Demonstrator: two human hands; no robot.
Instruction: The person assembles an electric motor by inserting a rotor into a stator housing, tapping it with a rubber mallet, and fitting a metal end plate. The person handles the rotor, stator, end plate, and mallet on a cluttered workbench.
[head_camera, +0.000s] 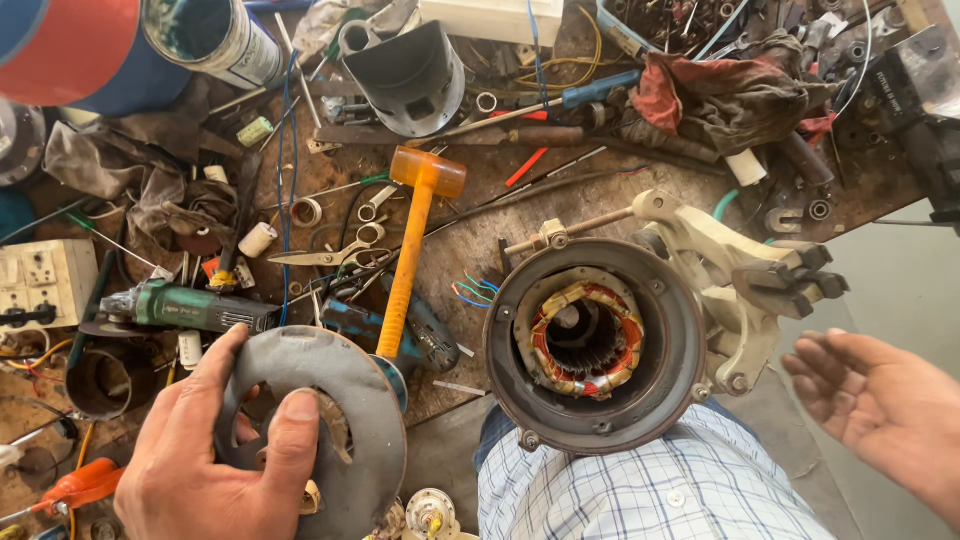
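Workshop setting: a worn brown wooden workbench (470, 240) (surface scuffed and stained) fills most of the view under bright, even light. Pale grey floor (880, 290) shows beyond its right edge.

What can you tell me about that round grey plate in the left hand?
The grey plate is a flat, round disc, seemingly cast metal, dusty and worn. It has a large central hole with chipped, rusty edges. The left hand grips it at its left edge, thumb across its face, holding it tilted above the cluttered workbench.
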